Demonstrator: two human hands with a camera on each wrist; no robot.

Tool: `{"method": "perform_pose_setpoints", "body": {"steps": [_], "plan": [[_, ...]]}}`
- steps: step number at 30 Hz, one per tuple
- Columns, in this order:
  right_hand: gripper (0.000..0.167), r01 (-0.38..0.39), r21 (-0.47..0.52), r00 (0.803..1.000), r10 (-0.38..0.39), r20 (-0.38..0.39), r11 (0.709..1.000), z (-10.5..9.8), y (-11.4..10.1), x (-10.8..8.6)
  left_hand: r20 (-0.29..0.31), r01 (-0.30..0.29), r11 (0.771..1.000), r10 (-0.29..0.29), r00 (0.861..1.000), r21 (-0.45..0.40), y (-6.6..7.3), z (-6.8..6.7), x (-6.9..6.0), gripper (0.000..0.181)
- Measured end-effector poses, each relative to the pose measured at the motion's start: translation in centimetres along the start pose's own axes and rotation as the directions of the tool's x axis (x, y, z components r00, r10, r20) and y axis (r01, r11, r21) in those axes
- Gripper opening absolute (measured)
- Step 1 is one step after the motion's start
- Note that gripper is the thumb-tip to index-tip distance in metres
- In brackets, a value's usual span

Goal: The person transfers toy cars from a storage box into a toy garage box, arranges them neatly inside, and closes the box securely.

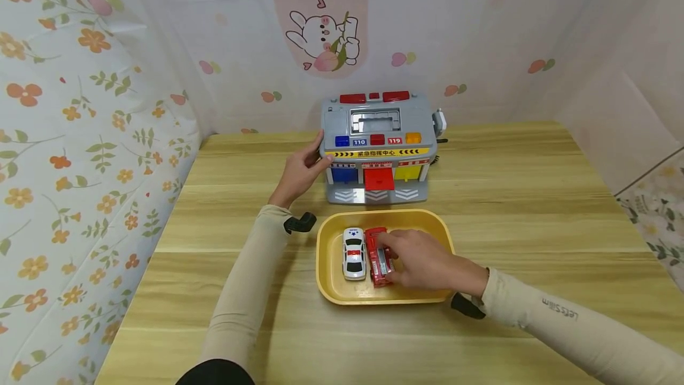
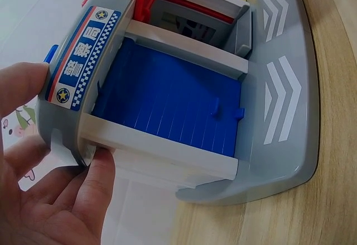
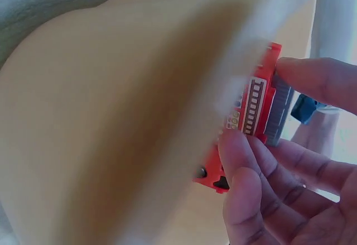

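Note:
My left hand (image 1: 299, 174) grips the left edge of a grey toy emergency station (image 1: 376, 152), with the thumb and fingers on either side of its roof edge. In the left wrist view, the station's blue garage door (image 2: 173, 97) is down. Its red door (image 1: 379, 179) sticks out from the middle bay. Over a yellow tray (image 1: 385, 300), my right hand (image 1: 427, 260) holds a red toy fire truck (image 3: 256, 102) between thumb and fingers. A white toy police car (image 1: 354, 254) lies in the tray, left of the truck.
The tray sits just in front of the station on a wooden table (image 1: 513, 207). White printed cloth (image 1: 459, 28) hangs behind the station, and flowered cloth (image 1: 80, 195) runs along the left side. A pale blurred band crosses the right wrist view.

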State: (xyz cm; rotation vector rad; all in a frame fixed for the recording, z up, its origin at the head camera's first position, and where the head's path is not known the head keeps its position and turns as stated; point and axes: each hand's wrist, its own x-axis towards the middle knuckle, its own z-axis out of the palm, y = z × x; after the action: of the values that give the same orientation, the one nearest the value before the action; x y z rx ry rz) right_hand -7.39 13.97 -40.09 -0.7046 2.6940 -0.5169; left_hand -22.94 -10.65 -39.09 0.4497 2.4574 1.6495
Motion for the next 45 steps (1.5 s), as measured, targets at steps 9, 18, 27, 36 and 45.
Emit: {"method": "perform_pose_setpoints", "body": {"steps": [9,18,27,36,45], "plan": [[0.045,0.013,0.053,1.000,-0.013,-0.013,0.999,-0.7,-0.1,-0.6,0.005,0.008,1.000,-0.008,1.000,-0.008,0.1,0.1,0.0,0.068],[0.043,0.074,0.077,0.995,-0.069,-0.071,0.994,-2.8,0.0,-1.3,-0.003,0.010,1.000,-0.010,1.000,-0.009,0.1,0.0,0.0,0.068],[0.044,0.083,0.066,0.995,-0.079,-0.067,0.994,-5.0,1.5,-1.4,-0.007,-0.004,1.000,0.004,1.000,0.005,-0.2,0.0,0.0,0.068],[0.040,0.125,0.100,0.989,-0.116,-0.095,0.987,-7.0,4.3,-1.5,-0.036,-0.033,0.999,0.033,0.999,-0.007,-3.2,0.4,1.4,0.067],[0.041,0.135,0.086,0.983,-0.122,-0.140,0.987,-8.6,6.4,-1.4,-0.035,-0.047,0.999,0.047,0.998,-0.010,-3.3,0.4,1.4,0.067]]}}
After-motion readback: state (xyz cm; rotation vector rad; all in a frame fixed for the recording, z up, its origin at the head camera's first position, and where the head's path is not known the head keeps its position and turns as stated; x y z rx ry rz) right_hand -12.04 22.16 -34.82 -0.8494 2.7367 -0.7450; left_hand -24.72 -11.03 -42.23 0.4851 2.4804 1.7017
